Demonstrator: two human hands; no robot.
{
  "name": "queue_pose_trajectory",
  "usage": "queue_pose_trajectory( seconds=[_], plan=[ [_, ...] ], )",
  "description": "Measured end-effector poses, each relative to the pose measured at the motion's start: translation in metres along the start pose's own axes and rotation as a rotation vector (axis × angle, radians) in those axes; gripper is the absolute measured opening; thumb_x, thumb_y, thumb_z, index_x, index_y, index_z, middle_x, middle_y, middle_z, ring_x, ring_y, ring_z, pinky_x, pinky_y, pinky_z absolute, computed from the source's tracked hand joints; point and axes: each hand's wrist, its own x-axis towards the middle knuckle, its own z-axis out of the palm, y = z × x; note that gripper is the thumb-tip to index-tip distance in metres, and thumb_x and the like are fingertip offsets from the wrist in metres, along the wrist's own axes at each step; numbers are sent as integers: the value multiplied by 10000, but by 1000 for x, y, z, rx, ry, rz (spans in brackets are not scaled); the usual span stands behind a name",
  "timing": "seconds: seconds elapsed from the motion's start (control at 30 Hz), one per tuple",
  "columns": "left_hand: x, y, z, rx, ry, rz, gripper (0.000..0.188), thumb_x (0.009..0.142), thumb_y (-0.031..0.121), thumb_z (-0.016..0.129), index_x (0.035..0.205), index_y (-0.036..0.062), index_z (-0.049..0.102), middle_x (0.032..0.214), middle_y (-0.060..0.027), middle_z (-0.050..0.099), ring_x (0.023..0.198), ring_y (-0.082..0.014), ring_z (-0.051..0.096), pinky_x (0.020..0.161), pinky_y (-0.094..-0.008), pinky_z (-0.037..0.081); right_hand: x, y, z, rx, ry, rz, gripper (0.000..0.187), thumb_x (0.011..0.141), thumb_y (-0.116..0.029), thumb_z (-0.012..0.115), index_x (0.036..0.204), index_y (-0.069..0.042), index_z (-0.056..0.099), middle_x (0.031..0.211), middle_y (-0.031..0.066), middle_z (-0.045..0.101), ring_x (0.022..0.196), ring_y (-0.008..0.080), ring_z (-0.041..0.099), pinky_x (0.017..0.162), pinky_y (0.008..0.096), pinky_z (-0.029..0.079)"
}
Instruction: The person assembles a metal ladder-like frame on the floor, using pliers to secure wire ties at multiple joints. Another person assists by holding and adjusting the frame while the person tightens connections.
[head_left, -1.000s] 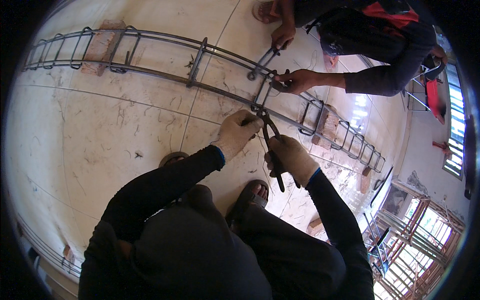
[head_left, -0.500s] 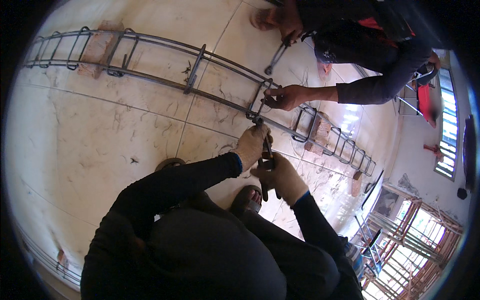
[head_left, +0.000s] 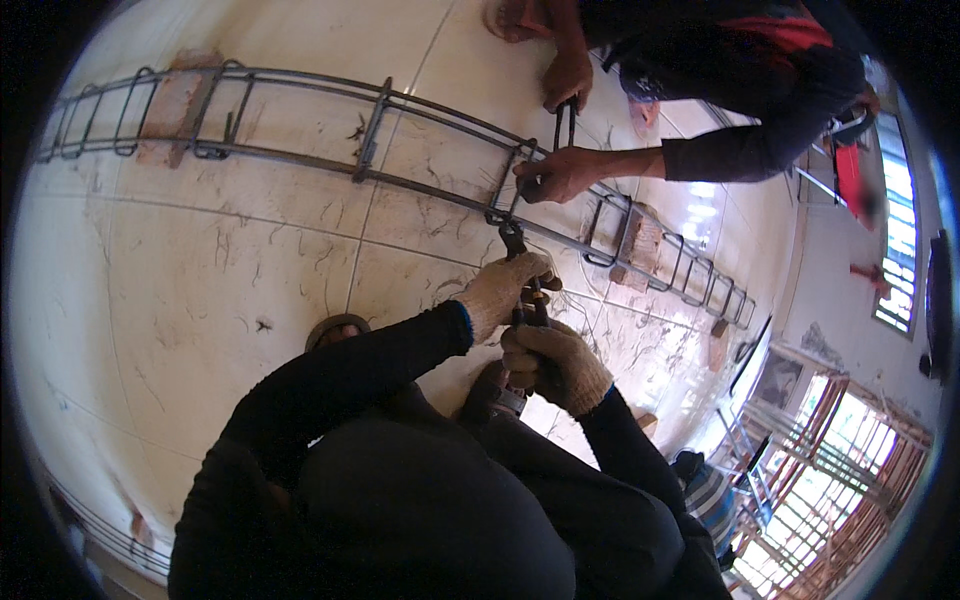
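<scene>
Dark metal pincers (head_left: 512,240) reach up to the near bar of a long rebar cage (head_left: 430,190), beside a square stirrup. My right hand (head_left: 562,368), in a beige knitted glove, is closed around the pincers' handles. Gloved the same way, my left hand (head_left: 503,292) curls its fingers about the tool just below its head; whether it also pinches wire is hidden. Across the cage, a co-worker's hand (head_left: 562,176) touches the same stirrup. The co-worker's other hand (head_left: 568,82) grips a second dark pair of pincers (head_left: 566,125), pointing down at that spot.
Bricks (head_left: 172,110) prop the cage off the tiled floor (head_left: 220,300), with another brick (head_left: 640,245) farther right. Wire scraps litter the tiles. My sandalled foot (head_left: 497,395) stands close below my hands. Bamboo-like poles (head_left: 830,460) stand by an opening at right.
My right hand has closed from a looser hold on the handles. The co-worker's second pincers have swung in to the stirrup. The view has shifted slightly.
</scene>
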Motion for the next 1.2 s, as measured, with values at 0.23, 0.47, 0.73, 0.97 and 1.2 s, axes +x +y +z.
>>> queue_pose_trajectory(
  seconds=[0.23, 0.47, 0.73, 0.97, 1.2],
  plan=[
    [13, -4, -12, -36, -130, 5, 313, 1022, 353, 603, 1120, 63, 666, 999, -67, 706, 821, -190, 651, 734, -323, 537, 5, 5, -15, 69, -114, 104, 389, 1119, -420, 518, 1194, -53, 621, 849, -16, 595, 665, 119, 573, 622, 307, 513],
    [13, -7, -8, 36, -26, 113, 303, 1031, 296, 544, 963, 36, 683, 846, -89, 707, 762, -197, 672, 695, -339, 541, -9, -6, -2, -807, 404, -115, 276, 961, -279, 735, 1122, -68, 656, 883, 97, 700, 765, 267, 698, 696, 389, 569],
    [24, -21, 16, 173, 285, 105, 370, 979, 357, 600, 878, 6, 657, 851, -102, 694, 752, -181, 641, 726, -346, 526, 6, 16, 6, -1786, 854, -299, 283, 985, -259, 668, 1132, -21, 621, 923, 204, 713, 823, 401, 722, 701, 524, 556],
    [13, -32, -6, -89, 4, 87, 440, 1004, 490, 686, 1134, 72, 643, 1029, -67, 695, 950, -166, 643, 887, -352, 542, 0, 5, -24, 185, -63, 104, 239, 1083, -286, 577, 1182, -69, 587, 806, -48, 472, 585, 88, 417, 531, 267, 375],
    [21, -19, 12, -215, 205, 198, 254, 1018, 301, 679, 918, 67, 676, 821, -38, 689, 757, -153, 678, 741, -338, 558, -21, -11, 7, -1049, 528, -87, 416, 900, -248, 814, 1193, -10, 640, 926, 102, 734, 806, 268, 733, 713, 383, 576]
  ],
)
